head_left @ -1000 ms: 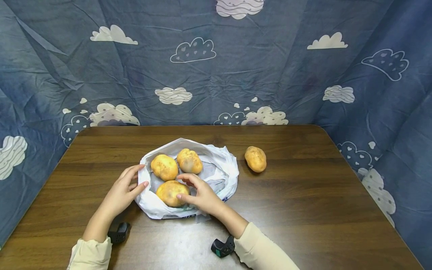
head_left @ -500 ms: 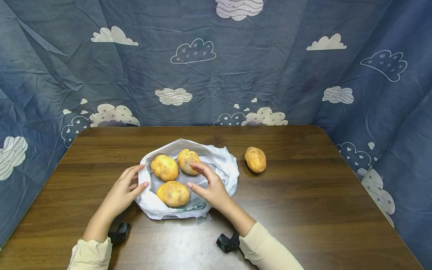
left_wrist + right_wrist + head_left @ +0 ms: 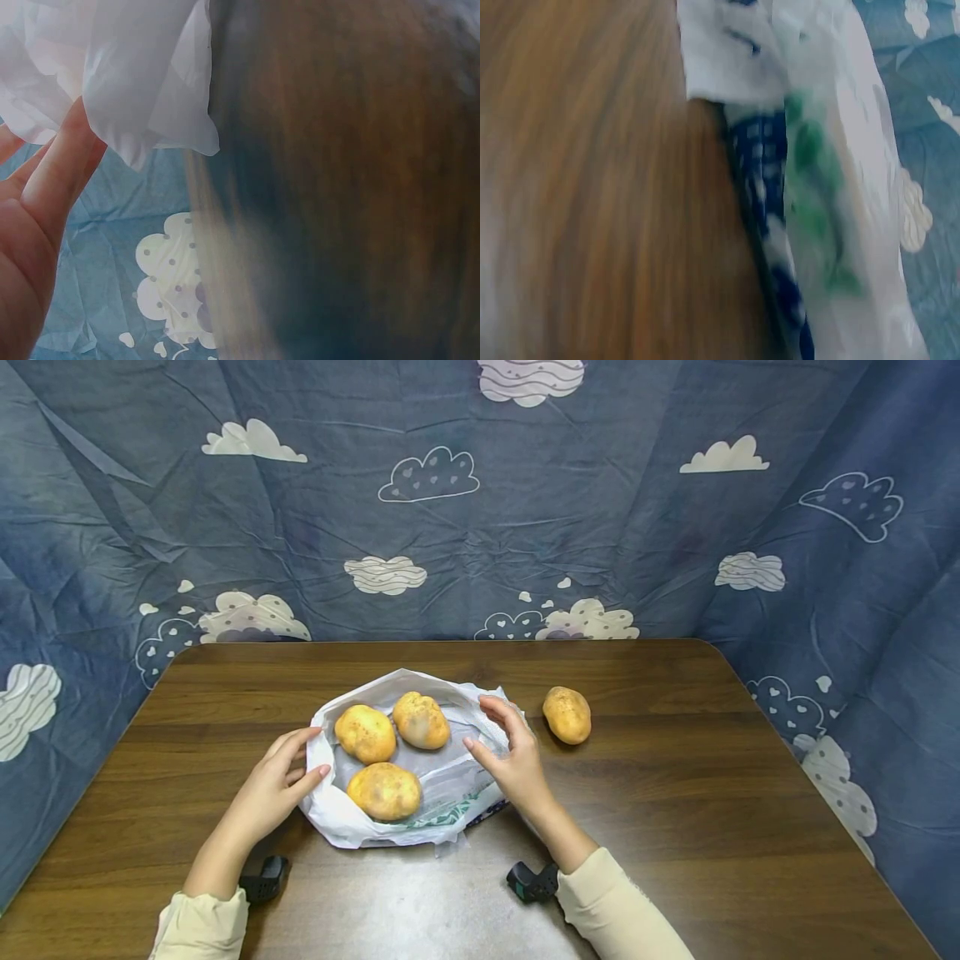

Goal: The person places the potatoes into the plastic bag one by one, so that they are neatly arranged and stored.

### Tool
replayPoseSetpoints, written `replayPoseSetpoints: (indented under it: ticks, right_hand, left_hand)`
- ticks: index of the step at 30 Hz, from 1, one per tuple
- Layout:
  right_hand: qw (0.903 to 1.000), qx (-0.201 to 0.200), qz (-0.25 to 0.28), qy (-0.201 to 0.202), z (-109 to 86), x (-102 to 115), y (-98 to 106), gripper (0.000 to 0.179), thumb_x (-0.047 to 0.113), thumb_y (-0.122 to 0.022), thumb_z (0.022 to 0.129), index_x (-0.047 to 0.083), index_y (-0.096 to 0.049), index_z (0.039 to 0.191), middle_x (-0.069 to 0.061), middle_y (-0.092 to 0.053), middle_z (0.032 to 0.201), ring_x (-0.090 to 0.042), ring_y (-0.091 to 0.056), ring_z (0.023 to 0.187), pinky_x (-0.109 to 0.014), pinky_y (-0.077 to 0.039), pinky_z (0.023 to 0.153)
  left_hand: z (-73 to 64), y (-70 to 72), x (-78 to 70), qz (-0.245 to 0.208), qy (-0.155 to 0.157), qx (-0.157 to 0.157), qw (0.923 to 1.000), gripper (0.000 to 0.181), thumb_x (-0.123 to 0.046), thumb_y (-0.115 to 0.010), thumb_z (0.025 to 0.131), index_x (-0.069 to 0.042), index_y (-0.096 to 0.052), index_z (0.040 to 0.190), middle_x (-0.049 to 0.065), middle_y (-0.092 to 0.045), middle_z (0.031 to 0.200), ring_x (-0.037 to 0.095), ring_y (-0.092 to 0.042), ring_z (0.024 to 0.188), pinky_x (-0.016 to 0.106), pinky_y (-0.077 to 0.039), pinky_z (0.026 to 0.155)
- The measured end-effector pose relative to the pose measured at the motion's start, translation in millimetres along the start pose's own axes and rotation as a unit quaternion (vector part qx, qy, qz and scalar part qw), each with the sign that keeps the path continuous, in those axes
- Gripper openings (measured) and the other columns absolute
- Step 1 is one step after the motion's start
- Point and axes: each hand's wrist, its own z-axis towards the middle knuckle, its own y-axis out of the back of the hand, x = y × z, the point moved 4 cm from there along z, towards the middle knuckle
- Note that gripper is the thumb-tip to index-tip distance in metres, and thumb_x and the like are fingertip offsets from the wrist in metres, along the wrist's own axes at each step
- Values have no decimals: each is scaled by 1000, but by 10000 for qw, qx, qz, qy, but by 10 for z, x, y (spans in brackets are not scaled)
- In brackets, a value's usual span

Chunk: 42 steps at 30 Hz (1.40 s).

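Note:
A white plastic bag (image 3: 450,777) lies with its mouth spread wide, and three yellow potatoes rest in it. They are a left potato (image 3: 365,733), a back potato (image 3: 422,721) and a near potato (image 3: 385,792). My left hand (image 3: 270,789) touches the bag's left rim, its thumb and forefinger apart. In the left wrist view, a finger (image 3: 64,169) reaches behind a fold of the plastic. My right hand (image 3: 517,764) hovers over the bag's right side, thumb and fingers spread with nothing between them. The right wrist view shows only the bag's printed side (image 3: 817,187), blurred.
One more potato (image 3: 567,716) lies on the brown wooden table (image 3: 712,827), right of the bag. Black wrist cameras sit below the left wrist (image 3: 264,878) and the right wrist (image 3: 532,882). A blue cloud-patterned curtain (image 3: 585,527) hangs behind the table.
My right hand has drawn back from the near potato and moved right, across the bag to its right side. The potatoes and my left hand stay where they were.

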Motion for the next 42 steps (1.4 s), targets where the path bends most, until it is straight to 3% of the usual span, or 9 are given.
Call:
replayPoseSetpoints:
  ticks: [4, 12, 16, 18, 23, 31, 39, 42]
  right_hand:
    - [9991, -252, -329, 123, 12, -40, 120, 49, -14, -68, 70, -15, -47, 114, -27, -49, 114, -34, -47, 106, -37, -40, 95]
    - [9956, -527, -767, -116, 31, -183, 378, 49, -11, -68, 72, -14, -46, 117, -26, -47, 117, -36, -45, 109, -43, -38, 96]
    - [9908, -846, -1051, -71, 24, -317, 554, 50, -9, -69, 72, -12, -47, 116, -24, -49, 116, -34, -46, 108, -38, -38, 97]
    - [9891, -1034, -1046, -106, 20, -375, 639, 50, -10, -70, 71, -13, -47, 116, -25, -49, 115, -37, -46, 107, -42, -38, 96]
    - [9862, -1325, -896, -432, 0, -472, 816, 50, -11, -68, 72, -15, -46, 116, -30, -46, 114, -42, -45, 106, -54, -36, 94]
    - [9797, -1414, -937, -1065, -79, -630, 950, 54, -7, -69, 73, -13, -43, 120, -30, -42, 117, -45, -41, 109, -54, -33, 95]
    - [9721, -1248, -1138, -1627, -125, -735, 992, 58, -4, -68, 74, -11, -38, 124, -30, -38, 121, -41, -38, 112, -51, -34, 94]
    - [9682, -1270, -1091, -1861, -162, -869, 1025, 59, 0, -69, 75, -9, -38, 125, -29, -37, 122, -40, -37, 112, -50, -34, 94]
  left_hand:
    - [-1, 1, -7, -12, -45, -34, 10000, 50, -7, -61, 85, 2, -39, 130, 21, -37, 127, 40, -47, 105, 45, -48, 81]
    - [-8, 8, -4, 55, -18, -48, 10000, 52, -6, -62, 85, 2, -39, 130, 22, -37, 127, 40, -47, 104, 46, -49, 81]
    - [-13, 1, -13, 45, -5, -49, 10000, 50, -7, -62, 85, 2, -39, 129, 22, -38, 126, 40, -47, 104, 45, -49, 81]
    - [-12, 1, -19, 30, -17, -43, 10000, 50, -7, -62, 85, 2, -39, 130, 22, -37, 126, 40, -47, 104, 45, -48, 81]
    - [-3, -1, -24, 42, -22, -20, 10000, 51, -8, -62, 85, 1, -39, 130, 21, -37, 127, 40, -47, 105, 45, -48, 81]
    - [4, 2, -26, 28, -25, -13, 10000, 51, -8, -62, 85, 1, -39, 130, 21, -37, 127, 39, -47, 105, 45, -48, 81]
    - [1, 0, -40, 25, 51, 15, 10000, 50, -10, -61, 86, 0, -39, 130, 20, -37, 127, 39, -47, 106, 45, -48, 82]
    - [1, 0, -33, 32, 73, 23, 10000, 50, -10, -61, 86, 1, -39, 130, 21, -37, 127, 40, -46, 106, 45, -48, 82]
